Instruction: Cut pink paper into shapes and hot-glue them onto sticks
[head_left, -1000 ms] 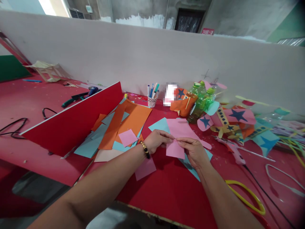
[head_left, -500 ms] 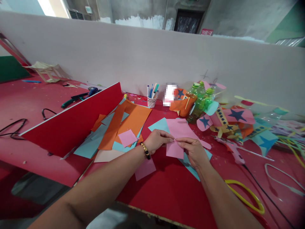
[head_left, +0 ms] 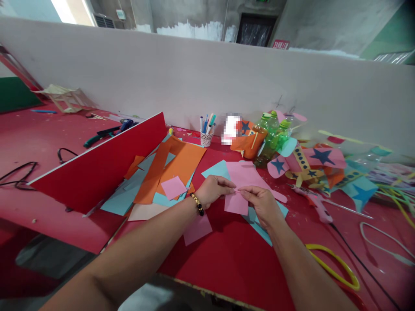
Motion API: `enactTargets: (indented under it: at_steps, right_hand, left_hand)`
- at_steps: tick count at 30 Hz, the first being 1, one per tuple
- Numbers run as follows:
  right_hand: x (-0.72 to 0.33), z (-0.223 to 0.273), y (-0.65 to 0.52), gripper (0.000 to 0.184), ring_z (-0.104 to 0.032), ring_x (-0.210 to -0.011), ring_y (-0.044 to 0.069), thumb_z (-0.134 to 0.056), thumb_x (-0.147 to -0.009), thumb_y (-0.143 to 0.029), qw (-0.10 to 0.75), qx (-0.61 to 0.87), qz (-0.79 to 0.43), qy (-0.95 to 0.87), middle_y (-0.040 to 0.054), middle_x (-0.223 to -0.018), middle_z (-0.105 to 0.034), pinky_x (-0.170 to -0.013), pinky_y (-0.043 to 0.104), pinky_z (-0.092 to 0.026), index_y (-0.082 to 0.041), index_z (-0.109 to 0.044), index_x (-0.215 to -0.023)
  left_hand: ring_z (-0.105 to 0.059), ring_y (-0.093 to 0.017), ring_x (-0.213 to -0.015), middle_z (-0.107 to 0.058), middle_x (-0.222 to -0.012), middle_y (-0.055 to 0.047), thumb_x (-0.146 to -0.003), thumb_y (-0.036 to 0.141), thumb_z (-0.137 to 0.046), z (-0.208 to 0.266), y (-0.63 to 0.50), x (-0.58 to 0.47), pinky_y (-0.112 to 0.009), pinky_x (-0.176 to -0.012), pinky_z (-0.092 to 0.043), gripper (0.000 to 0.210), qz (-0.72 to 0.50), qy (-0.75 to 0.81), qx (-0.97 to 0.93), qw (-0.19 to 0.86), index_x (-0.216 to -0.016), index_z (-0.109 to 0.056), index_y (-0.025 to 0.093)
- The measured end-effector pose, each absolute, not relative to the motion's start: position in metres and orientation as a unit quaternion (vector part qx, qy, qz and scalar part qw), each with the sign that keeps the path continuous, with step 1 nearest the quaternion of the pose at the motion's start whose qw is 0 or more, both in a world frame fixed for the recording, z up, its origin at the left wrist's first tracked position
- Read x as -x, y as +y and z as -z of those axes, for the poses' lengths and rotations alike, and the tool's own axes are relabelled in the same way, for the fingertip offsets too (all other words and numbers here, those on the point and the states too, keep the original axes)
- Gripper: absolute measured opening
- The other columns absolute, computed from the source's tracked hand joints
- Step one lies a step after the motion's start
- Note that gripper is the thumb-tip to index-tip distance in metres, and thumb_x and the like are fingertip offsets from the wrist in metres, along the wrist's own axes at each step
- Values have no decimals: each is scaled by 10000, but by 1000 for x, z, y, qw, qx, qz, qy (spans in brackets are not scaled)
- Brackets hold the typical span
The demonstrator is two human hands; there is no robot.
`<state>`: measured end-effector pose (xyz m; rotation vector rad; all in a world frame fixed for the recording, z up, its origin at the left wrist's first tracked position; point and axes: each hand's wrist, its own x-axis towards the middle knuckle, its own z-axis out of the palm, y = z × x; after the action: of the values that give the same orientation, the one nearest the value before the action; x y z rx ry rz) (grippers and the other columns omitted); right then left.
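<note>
The far edge of a pink paper piece is pinched by the left hand and the right hand, thumb and fingertips closed on it in each. The piece is held just in front of a larger pink sheet. Judged risks: a skewed crease could be caused by uneven rolling pressure; a tear, by opposed pulling.

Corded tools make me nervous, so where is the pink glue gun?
In the head view, the pink glue gun lies on the red table, right of the right hand and just in front of the star-decorated paper crafts.
</note>
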<state>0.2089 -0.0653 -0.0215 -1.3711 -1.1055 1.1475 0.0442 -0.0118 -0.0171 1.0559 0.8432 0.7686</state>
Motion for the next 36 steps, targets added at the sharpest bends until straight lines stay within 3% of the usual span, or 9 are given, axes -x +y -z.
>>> enactTargets:
  at_steps: [12, 20, 31, 36]
  right_hand:
    - [-210, 21, -65, 216, -596, -659, 165, -766, -572, -322, 502, 573, -473, -443, 31, -714, -706, -637, 304, -480, -197, -736, -746]
    - [-212, 21, -65, 218, -603, -682, 174, -774, -576, -323, 504, 568, -466, -455, 39, -725, -714, -646, 301, -478, -199, -743, -752]
    - [-211, 22, -65, 238, -588, -720, 176, -709, -685, -390, 484, 560, -455, -495, 31, -746, -708, -671, 296, -450, -197, -743, -820]
    - [-211, 21, -65, 278, -571, -674, 162, -730, -658, -411, 488, 554, -474, -479, 30, -698, -691, -647, 287, -445, -175, -738, -805]
  left_hand:
    - [-557, -104, -631, -647, -658, -16, -478, 249, -822, 17, -12, -43, -261, -669, -449, 299, -350, 379, -516, 684, -710, -689, 117]
    - [-562, -123, -645, -672, -721, -50, -581, 336, -763, 19, -12, -42, -260, -631, -434, 297, -326, 383, -564, 655, -773, -713, 115]
    - [-558, -116, -640, -660, -679, -25, -529, 267, -791, 16, -10, -42, -253, -644, -430, 261, -346, 393, -539, 659, -724, -698, 122]
    - [-554, -110, -647, -660, -683, -19, -519, 244, -799, 16, -10, -42, -253, -658, -431, 256, -346, 393, -545, 655, -719, -695, 122]
